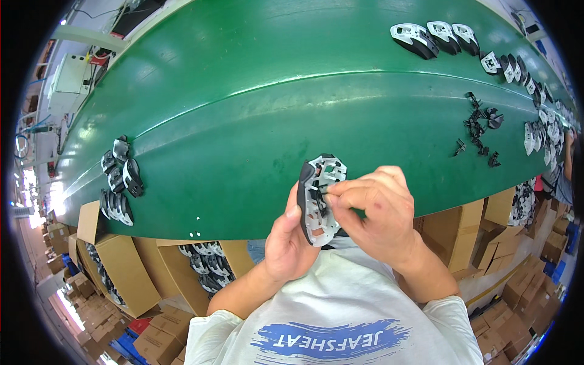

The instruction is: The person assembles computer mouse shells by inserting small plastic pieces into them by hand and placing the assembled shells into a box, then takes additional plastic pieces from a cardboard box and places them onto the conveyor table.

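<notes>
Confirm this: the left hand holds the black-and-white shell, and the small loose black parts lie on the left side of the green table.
Wrong side: the head view shows the small loose black parts on the right side of the green table. The left hand does hold the shell.

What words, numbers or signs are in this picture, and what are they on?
White short-sleeved T-shirt: one line of pale capitals on a blue brushed patch, upside down; I won't copy it.
Stacked brown cardboard boxes: any markings are too small to read.
Black and white plastic shell: no lettering visible.
</notes>
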A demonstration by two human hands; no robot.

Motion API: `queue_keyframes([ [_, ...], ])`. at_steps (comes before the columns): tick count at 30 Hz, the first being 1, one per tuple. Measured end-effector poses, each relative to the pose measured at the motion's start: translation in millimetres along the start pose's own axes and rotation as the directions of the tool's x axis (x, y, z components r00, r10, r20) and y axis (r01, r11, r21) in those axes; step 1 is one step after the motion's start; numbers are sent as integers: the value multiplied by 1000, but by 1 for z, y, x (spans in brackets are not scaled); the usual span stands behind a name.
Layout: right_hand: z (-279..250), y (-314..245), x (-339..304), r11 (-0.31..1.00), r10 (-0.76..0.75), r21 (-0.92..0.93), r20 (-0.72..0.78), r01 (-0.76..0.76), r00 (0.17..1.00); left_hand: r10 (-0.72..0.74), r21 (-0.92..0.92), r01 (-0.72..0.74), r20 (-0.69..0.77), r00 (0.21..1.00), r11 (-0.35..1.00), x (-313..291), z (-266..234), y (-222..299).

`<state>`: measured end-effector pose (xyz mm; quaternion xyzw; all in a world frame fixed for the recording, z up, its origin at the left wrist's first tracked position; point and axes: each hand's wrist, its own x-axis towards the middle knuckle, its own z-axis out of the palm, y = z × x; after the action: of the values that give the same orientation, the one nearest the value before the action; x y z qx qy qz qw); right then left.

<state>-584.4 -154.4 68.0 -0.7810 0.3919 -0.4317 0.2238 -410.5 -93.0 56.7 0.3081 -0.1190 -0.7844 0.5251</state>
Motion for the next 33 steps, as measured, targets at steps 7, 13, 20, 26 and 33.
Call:
queue_keyframes([
  [7, -14, -9, 3, 998, -4, -68, 0, 4, 1000, 19, 284, -30, 40, 999, 958, 0, 9, 1],
  [13, -11, -5, -1, 997, -45, -55, 16, 46, 999, 19, 335, -57, 114, 993, 941, -1, 1, 3],
  [20, -10, -7, -2, 986, -81, -142, 52, 87, 995, -94, 81, 90, 49, 994, 993, -5, -2, 0],
  [26, -16, -8, -3, 994, 33, -107, 159, -16, 987, -76, 107, 71, 45, 996, 992, -6, -4, -1],
  [33, -18, -14, -11, 988, 13, -153, 37, -7, 999, -84, -42, 86, 61, 995, 995, -7, 4, 5],
])
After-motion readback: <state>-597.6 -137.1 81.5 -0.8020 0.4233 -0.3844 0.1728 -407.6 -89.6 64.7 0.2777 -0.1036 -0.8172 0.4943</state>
